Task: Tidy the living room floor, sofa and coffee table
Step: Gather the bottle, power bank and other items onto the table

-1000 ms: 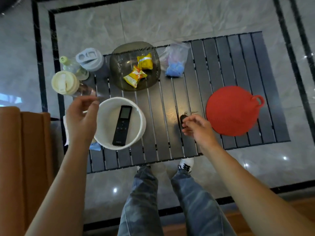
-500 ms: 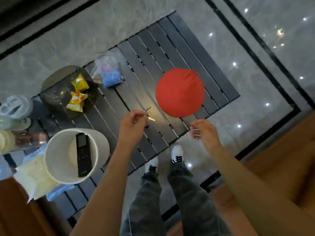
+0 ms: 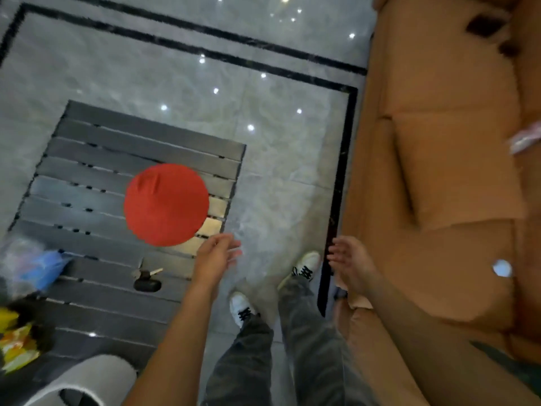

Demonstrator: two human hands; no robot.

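Observation:
A dark slatted coffee table [image 3: 96, 174] fills the left of the view. On it lie a round red mat [image 3: 165, 204] and a black key fob with a key [image 3: 147, 282]. My left hand [image 3: 215, 254] hovers over the table's right corner with loose, relaxed fingers, holding nothing. My right hand [image 3: 349, 260] hangs above the floor beside the orange sofa [image 3: 445, 171], fingers spread and empty. A pink-white item [image 3: 525, 137] and a small pale round object [image 3: 502, 268] lie on the sofa seat.
At the left edge sit a clear bag with blue contents [image 3: 35, 266], yellow snack packets [image 3: 16, 341] and a white bucket [image 3: 79, 382]. My feet stand on the grey marble floor [image 3: 263, 118] between table and sofa. A dark item [image 3: 486, 24] lies at the sofa's far end.
My view has swung right toward the sofa. The left hand let go of the key, which now lies on the table. Both hands are now empty and relaxed.

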